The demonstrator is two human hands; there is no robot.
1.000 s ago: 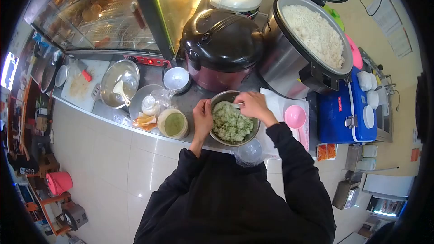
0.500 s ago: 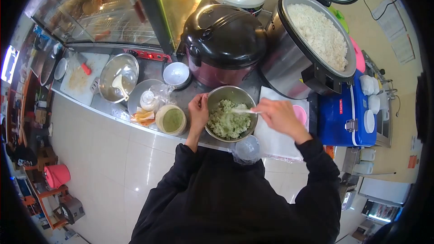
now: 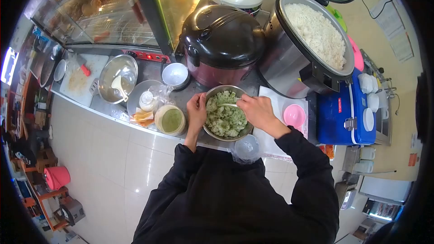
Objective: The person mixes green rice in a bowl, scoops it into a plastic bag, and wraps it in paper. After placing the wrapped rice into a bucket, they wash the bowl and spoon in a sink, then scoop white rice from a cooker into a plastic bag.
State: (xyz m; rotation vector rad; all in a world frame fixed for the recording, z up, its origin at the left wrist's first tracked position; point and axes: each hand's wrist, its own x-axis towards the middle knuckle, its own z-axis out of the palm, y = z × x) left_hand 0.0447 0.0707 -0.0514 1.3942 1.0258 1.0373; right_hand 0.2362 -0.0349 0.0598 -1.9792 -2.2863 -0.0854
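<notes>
A steel mixing bowl (image 3: 245, 132) holds white rice (image 3: 226, 119) speckled with green. My left hand (image 3: 196, 112) grips the bowl by its left rim. My right hand (image 3: 258, 110) is closed round the handle of a pale spoon (image 3: 229, 105), whose head sits in the rice near the far side of the bowl. Just left of my left hand stands a tub of green powder (image 3: 172, 120). A clear plastic cup (image 3: 247, 148) in crumpled wrap rests at the counter's front edge, close below the bowl.
Behind the bowl stands a closed black rice cooker (image 3: 224, 40); right of it, an open cooker full of rice (image 3: 316, 34). A pink bowl (image 3: 294, 115) and a blue cooler (image 3: 341, 115) are at right. A steel bowl with a white paddle (image 3: 118, 70) lies left.
My right hand has moved left over the bowl, carrying the spoon further into the rice. The pink bowl now shows more fully. My left hand stays on the rim.
</notes>
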